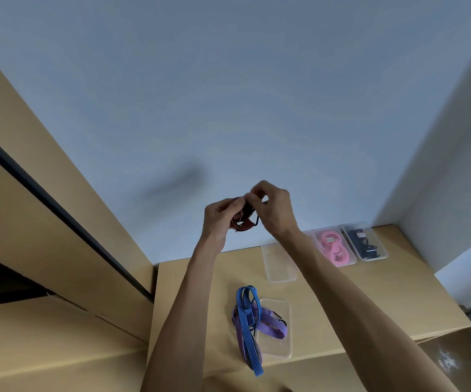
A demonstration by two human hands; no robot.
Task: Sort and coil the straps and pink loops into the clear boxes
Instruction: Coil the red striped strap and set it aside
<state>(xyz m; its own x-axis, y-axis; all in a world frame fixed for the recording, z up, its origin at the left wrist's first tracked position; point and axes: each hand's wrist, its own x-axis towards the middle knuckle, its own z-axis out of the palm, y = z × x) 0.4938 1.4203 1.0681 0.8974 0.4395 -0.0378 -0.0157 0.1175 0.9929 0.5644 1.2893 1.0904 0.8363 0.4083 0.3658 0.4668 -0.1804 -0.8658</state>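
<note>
Head view: both hands raised before a pale wall, working a red-striped strap coil.

The left hand (219, 215) grips the red strap coil (241, 215) with its fingers curled round it; the right hand (271, 207) pinches the coil's upper edge between thumb and fingertips (a dark cord end hangs just below it); on the tan table (356, 301) a blue strap (246, 315) and a purple strap (271, 323) lie tangled, partly over a clear lid (279, 343); farther back stands an empty clear box (279, 264), then a box of pink loops (333, 248), then a box of black straps (365, 241), side by side.
</note>
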